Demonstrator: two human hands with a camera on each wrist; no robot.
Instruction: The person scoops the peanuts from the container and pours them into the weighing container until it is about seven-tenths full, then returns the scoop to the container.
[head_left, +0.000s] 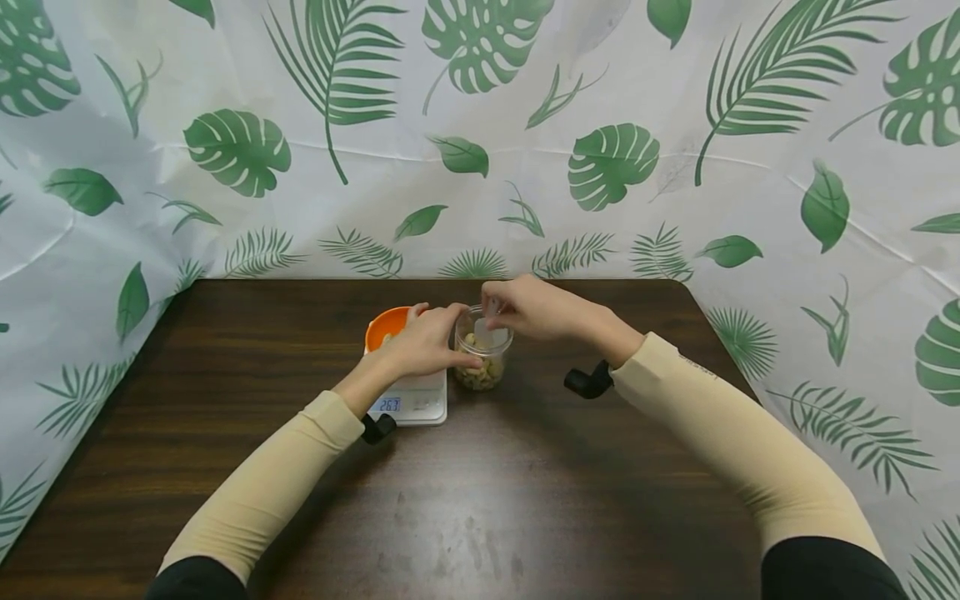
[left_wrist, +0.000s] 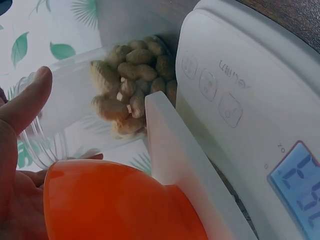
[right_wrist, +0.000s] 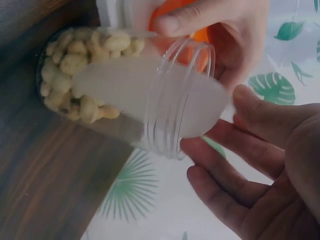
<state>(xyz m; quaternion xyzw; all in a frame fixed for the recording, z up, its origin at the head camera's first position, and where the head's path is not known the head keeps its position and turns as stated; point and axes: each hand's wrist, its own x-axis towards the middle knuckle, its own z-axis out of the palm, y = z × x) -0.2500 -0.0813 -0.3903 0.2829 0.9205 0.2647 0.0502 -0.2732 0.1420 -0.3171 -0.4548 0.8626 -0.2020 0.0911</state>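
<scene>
A clear plastic jar [head_left: 485, 367] of pale, peanut-like nuts [right_wrist: 75, 65] stands upright on the table, without a lid. My left hand [head_left: 427, 340] grips it near the threaded rim, thumb on the near side and fingers beyond. Between thumb and fingertips, my right hand [head_left: 536, 307] pinches a translucent white scoop [right_wrist: 120, 82]. The scoop reaches down through the jar's mouth, its lower end among the nuts. Just left of the jar, an orange bowl [head_left: 382, 323] rests on a white kitchen scale [head_left: 420, 408], partly behind my left hand. A few nuts show inside the bowl.
The scale's lit display [head_left: 389, 405] faces me, close to my left wrist. Dark wood-grain tabletop [head_left: 480, 492] extends around everything. At its back edge hangs a white leaf-print sheet [head_left: 510, 225]. Black wrist mounts [head_left: 588, 381] jut out under both forearms.
</scene>
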